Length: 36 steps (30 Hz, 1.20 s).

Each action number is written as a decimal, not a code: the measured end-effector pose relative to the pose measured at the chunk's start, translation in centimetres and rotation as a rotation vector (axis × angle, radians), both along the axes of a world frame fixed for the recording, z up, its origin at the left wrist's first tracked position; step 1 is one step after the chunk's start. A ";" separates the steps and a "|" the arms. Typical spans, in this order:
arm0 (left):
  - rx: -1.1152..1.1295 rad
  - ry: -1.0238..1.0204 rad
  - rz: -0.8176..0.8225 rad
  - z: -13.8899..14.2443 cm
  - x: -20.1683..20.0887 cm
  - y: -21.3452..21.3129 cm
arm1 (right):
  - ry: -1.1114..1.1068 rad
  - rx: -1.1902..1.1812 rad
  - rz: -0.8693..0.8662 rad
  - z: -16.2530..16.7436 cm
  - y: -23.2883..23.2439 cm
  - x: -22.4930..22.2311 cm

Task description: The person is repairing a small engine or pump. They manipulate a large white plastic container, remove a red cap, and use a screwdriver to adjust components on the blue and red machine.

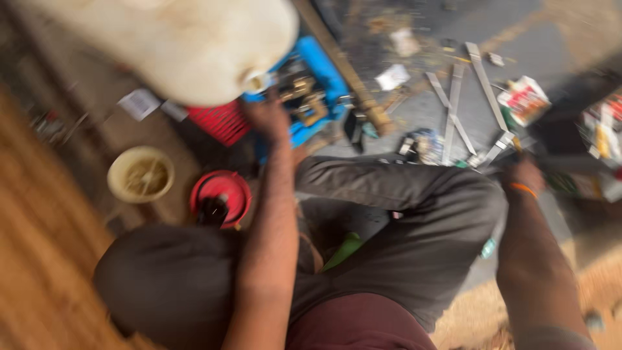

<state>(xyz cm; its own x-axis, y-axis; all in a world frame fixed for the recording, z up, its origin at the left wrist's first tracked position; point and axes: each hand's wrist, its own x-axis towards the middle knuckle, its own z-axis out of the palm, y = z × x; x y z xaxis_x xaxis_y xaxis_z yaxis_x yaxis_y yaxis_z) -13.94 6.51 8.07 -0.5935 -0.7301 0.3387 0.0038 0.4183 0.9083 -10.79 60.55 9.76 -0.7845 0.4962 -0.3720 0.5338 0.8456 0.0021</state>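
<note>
Sweeping from the left edge, a wooden surface [32, 259] fills the nine o'clock side, blurred by motion. Just past it, at about nine o'clock from the picture's middle, stands a cream round tub [140, 174] on the floor, and beside it, toward the middle, a red round container [223, 193] with something dark in it. Above both, at eleven o'clock, a large pale plastic jug [188, 45] takes up the top of the view, its spout pointing to the right. Under the spout lies a red ribbed piece [220, 121]. The left hand [267, 116] reaches out at twelve o'clock and rests at the edge of a blue tray [321, 71] filled with brassy metal parts [304, 97]; the blur hides whether its fingers are spread or closed on anything. Across the middle runs the person's bent knee in grey trousers [414, 207]. At one o'clock, flat metal strips [453, 107] lie crossed on the grey floor [551, 39] among scraps of paper. The right hand [523, 174], with an orange band [522, 189] at the wrist, sits at three o'clock, near the lower ends of those strips; its grip cannot be made out. Small printed boxes [525, 98] lie at two o'clock from it.
</note>
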 end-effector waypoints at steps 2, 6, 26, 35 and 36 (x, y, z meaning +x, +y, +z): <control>-0.086 -0.003 0.125 0.2 -0.1 -0.4 | -0.003 0.012 0.033 0.4 -1.8 0.0; -0.018 0.009 0.209 1.6 0.0 -0.1 | 0.255 -0.126 0.239 -0.5 -1.8 1.0; 0.100 -0.086 0.180 4.0 1.2 1.4 | 0.070 -1.764 -0.137 10.5 -16.5 13.5; 0.128 -0.070 0.203 4.6 1.0 0.6 | -0.224 -1.412 0.189 9.5 -24.6 22.3; 0.147 -0.062 0.196 4.7 1.0 0.6 | -0.326 -1.556 -0.318 10.0 -25.2 22.5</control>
<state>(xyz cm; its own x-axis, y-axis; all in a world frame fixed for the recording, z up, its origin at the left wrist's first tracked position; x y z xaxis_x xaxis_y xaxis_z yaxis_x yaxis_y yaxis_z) -12.92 7.14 12.80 -0.4517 -0.8722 0.1877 -0.1221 0.2689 0.9554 11.74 35.38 19.77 -0.5207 -0.3814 -0.7638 0.8265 -0.0012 -0.5629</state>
